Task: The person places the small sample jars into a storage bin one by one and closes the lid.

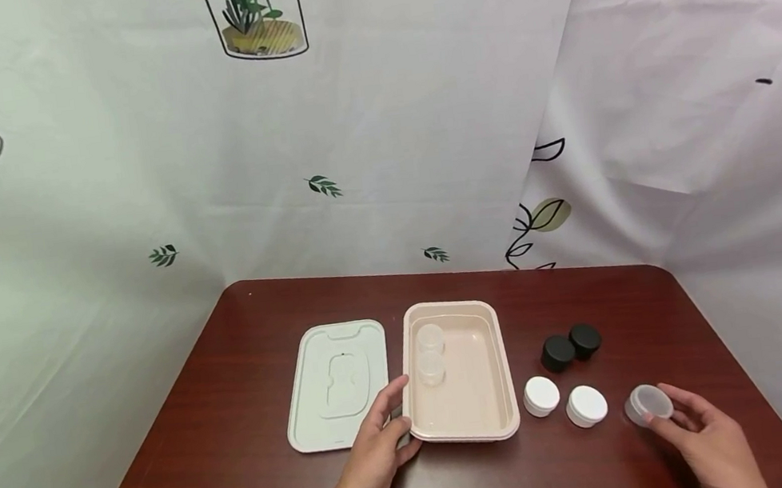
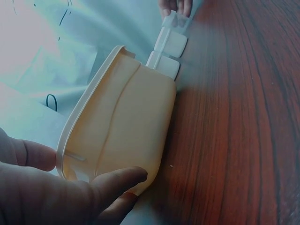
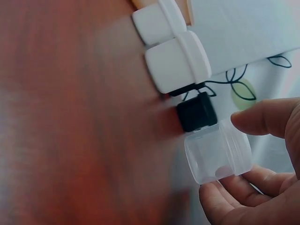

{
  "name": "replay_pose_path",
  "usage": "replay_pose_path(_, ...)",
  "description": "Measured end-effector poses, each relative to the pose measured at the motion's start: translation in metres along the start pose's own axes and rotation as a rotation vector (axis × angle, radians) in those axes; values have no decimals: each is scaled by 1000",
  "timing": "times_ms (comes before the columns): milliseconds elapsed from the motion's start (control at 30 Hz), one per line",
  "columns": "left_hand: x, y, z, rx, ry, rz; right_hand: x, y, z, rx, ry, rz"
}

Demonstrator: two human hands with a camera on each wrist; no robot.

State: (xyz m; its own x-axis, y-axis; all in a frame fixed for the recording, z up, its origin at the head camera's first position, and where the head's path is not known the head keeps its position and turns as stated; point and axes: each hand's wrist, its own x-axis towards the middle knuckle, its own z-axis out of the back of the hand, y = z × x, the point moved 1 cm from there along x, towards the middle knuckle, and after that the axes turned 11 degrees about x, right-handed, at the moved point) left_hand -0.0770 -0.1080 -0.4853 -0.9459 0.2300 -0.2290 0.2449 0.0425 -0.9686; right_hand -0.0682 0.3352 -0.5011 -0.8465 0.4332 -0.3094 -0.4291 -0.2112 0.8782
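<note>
My left hand (image 1: 375, 461) holds the front left corner of a pale pink plastic box (image 1: 481, 432), fingers against its rim and side wall. Inside, along its left side, stand two small clear jars (image 1: 431, 368). Over at the right, my right hand (image 1: 709, 433) pinches another clear jar (image 3: 208, 157) with a ribbed lid between thumb and fingers. In the right wrist view this jar appears just off the tabletop. Left of it are two white jars (image 1: 586, 405), and behind those two black jars (image 1: 558, 353) stand side by side.
A white rectangular lid (image 1: 343, 430) lies flat to the left of the box. All of it rests on a dark red-brown wooden table (image 1: 237, 422). Printed cloth (image 1: 419, 112) hangs behind the table and at its sides.
</note>
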Motion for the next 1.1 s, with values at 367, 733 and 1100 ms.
replay_pose_path(367,1,-1,-2,-1,-8,0,-11,33,6,7,7,129)
replay_pose_path(733,2,-2,-2,1,-8,0,-32,72,-32,135,176,348)
replay_pose_path(1100,2,-2,-2,10,4,6,-46,108,-96,285,400,467)
